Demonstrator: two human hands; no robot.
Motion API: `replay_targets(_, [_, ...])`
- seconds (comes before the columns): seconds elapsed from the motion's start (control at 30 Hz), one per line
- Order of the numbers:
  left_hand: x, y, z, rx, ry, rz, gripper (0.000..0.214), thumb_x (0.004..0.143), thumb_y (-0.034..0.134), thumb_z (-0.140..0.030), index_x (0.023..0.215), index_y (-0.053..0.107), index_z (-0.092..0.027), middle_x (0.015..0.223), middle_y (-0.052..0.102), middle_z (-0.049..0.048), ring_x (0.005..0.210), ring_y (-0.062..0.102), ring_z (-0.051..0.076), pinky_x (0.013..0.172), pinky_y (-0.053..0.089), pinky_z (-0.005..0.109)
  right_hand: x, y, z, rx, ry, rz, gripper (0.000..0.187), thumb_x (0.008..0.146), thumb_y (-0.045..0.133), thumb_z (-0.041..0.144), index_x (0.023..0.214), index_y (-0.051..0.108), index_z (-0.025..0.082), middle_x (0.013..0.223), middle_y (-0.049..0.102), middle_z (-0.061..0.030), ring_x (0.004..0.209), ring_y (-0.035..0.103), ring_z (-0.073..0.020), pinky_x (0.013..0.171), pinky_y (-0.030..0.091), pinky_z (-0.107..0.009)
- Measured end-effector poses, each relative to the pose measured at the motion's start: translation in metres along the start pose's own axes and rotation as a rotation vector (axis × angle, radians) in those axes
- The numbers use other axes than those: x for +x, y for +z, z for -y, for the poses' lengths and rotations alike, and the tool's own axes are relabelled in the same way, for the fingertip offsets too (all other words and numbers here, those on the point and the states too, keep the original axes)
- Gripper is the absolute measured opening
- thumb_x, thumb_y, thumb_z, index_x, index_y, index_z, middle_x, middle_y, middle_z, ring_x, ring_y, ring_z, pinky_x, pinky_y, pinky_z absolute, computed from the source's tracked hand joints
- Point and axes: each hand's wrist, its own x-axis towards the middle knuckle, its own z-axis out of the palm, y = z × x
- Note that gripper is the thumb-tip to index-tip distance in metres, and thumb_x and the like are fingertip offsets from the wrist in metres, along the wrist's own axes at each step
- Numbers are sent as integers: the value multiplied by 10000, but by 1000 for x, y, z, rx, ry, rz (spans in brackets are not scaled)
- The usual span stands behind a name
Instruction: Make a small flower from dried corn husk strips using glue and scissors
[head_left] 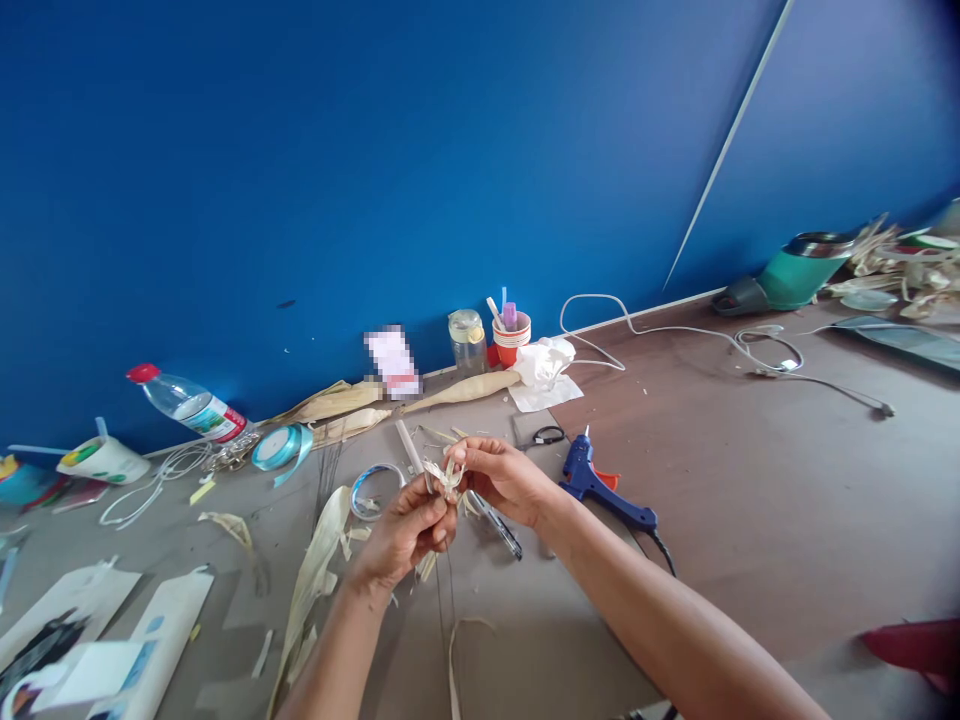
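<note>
My left hand [414,528] is closed in a pinch around the base of a small, frayed bundle of pale corn husk strips [447,480]. The fingertips of my right hand [499,474] pinch the bundle's upper strips from the other side. Two thin dark lines, perhaps wires, run down below my left hand. Just behind the hands lies a whitish stick [409,445]. A roll of tape [375,492] rests left of the bundle, and a pen [495,525] lies under my right hand. To the right is a blue hot glue gun [600,485] with an orange trigger.
A long corn husk [322,550] and scraps lie at left. Along the blue wall stand a tilted water bottle [191,405], a ribbon spool [276,447], a lidded jar [468,342], paper cups [512,338] and a green tumbler [802,272]. A white cable [675,330] snakes across the right.
</note>
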Motion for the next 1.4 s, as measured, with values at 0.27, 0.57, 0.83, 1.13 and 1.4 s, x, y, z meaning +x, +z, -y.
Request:
replay_targets(0.27, [0,0,3,30,-63,-12,167,748,660,-285,790,551,-165,540,459,-50,448,376,47,446,289,185,-1,-5,10,13,49,-98,216,616,769,294,630,654,111,504,547,18,475,442,-62,526,319,-217])
replay_targets(0.57, [-2,1,3,45,-81,57,205,739,668,-322,780,544,-164,496,444,-57,435,379,52,431,282,179,1,-14,11,92,-48,-150,222,675,726,326,658,637,123,629,569,3,522,454,-67,538,339,-220])
replay_targets(0.83, [-3,-2,2,71,-83,53,188,764,645,-327,790,572,-156,488,449,-43,441,377,59,450,294,188,-3,-20,10,-94,106,-98,415,765,578,528,680,637,126,634,559,-16,559,466,-91,572,362,-231])
replay_targets(1.13, [-2,-3,8,-85,-72,130,117,786,614,-272,789,579,-161,480,418,-54,397,328,45,433,302,179,-11,-17,12,-117,62,159,228,673,736,261,849,667,132,712,618,-7,658,530,-96,666,370,-235])
replay_targets(1.4, [-1,-4,12,-176,-59,211,94,785,609,-265,784,603,-171,461,379,-64,378,244,35,408,291,161,-11,-11,12,-190,-25,142,139,655,732,230,733,668,135,650,594,13,612,484,-87,632,348,-236])
